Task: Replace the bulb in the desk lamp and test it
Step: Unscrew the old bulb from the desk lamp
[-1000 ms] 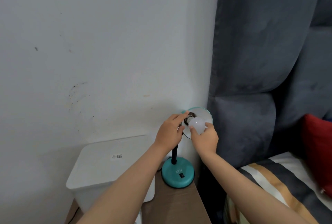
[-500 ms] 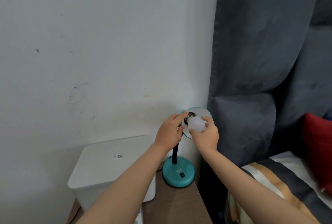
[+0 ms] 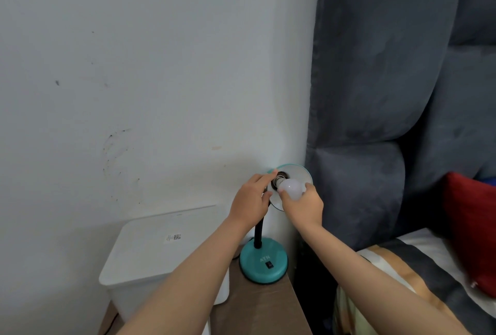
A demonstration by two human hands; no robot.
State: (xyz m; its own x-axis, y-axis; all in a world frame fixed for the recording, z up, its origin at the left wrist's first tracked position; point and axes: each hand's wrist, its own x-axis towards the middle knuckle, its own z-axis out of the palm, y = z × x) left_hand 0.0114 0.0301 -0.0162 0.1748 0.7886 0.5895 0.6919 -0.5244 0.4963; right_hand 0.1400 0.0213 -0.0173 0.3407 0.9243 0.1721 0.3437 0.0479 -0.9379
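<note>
A teal desk lamp stands on a wooden bedside table, its round base (image 3: pixel 263 260) carrying a black switch and a black gooseneck rising from it. The shade (image 3: pixel 298 173) faces me, teal outside and silvery inside. My left hand (image 3: pixel 252 200) grips the shade's left rim and the neck behind it. A white bulb (image 3: pixel 292 187) sits with its metal cap at the dark socket in the middle of the shade. My right hand (image 3: pixel 304 207) holds the bulb from below and from the right with its fingertips.
A white lidded plastic box (image 3: pixel 161 251) stands left of the lamp on the table (image 3: pixel 257 308). The white wall is right behind. A grey padded headboard (image 3: pixel 389 93) rises on the right, with a striped bed (image 3: pixel 418 275) and a red pillow (image 3: pixel 472 227).
My right hand has turned around the bulb, the fingers shifting from its top to its right and underside. The bulb's cap now shows at the socket. The left hand has stayed put.
</note>
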